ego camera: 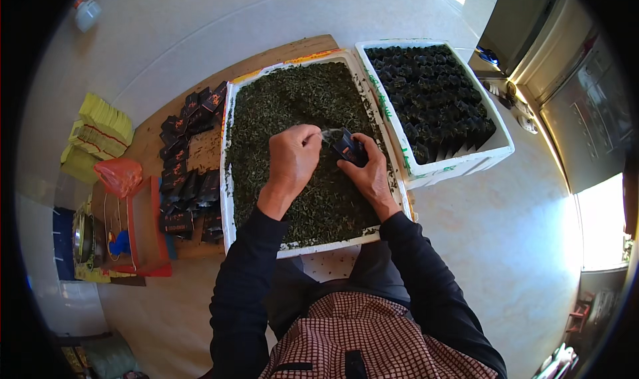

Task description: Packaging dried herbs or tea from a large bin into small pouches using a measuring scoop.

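My right hand [370,171] grips a small black printed pouch [351,148] over a white foam box full of dried green leaves [319,199]. Close by on its left, my left hand [294,154] is closed, and a bit of clear, thin plastic [330,133] shows between its fingertips and the top of the pouch. Whether that plastic comes out of the pouch I cannot tell. Both hands are above the leaves, inside the rim of the foam box [224,219].
At the right stands a second foam box [457,165] with rows of filled black pouches [429,94]. Black pouches [177,179] lie piled on the wooden table [204,146]. Farther left are yellow paper stacks [102,124], a red plastic bag [119,175] and a red tray [162,229].
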The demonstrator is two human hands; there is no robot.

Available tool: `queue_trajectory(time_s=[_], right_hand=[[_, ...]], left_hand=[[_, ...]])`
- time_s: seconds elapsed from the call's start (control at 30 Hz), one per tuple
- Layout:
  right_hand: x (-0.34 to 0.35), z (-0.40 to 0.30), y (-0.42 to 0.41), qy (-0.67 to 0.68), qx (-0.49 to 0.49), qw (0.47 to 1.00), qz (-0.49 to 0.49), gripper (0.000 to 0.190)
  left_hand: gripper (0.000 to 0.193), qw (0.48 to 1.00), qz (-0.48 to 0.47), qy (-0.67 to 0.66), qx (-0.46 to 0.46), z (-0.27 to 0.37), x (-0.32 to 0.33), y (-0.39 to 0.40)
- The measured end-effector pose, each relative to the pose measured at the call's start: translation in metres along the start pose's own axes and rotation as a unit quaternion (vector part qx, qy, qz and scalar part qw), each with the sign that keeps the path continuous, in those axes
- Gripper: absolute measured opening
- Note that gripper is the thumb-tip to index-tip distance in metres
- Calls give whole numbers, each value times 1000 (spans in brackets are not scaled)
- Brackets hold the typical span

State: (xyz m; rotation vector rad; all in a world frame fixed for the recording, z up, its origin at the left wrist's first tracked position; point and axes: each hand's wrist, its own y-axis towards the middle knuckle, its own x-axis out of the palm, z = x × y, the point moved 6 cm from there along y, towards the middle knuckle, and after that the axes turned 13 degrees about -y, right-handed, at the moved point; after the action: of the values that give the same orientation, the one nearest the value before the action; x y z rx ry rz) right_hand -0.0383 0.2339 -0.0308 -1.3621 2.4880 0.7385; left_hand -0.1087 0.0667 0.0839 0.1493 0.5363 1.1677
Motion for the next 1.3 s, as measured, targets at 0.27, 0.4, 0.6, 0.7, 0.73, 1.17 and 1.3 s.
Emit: queue_trajectory(time_s=[0.27, 0.4, 0.6, 0.7, 0.73, 1.17, 1.3], right_hand=[[-1, -4, -4, 39, 21, 999, -20, 66], [-2, -5, -1, 27, -2, 1000, -3, 66], [-10, -9, -5, 66, 25, 997, -12, 66], [-10, -14, 0, 105, 39, 993, -27, 67], [-11, -14, -2, 123, 51, 990, -36, 68], [9, -55, -11, 398, 37, 902, -165, 45], [4, -56, -12, 341, 48, 917, -201, 51]], left_hand=[[11, 995, 71, 0, 70, 3, -13, -11], [7, 989, 69, 19, 130, 11, -11, -11], [17, 979, 148, -119, -72, -61, -50, -14], [18, 964, 121, -28, -235, -106, -59, -37], [18, 964, 118, -31, -236, -112, -61, -42], [51, 969, -121, -188, -107, -30, 28, -45], [44, 968, -120, -199, -95, -36, 27, -46]])
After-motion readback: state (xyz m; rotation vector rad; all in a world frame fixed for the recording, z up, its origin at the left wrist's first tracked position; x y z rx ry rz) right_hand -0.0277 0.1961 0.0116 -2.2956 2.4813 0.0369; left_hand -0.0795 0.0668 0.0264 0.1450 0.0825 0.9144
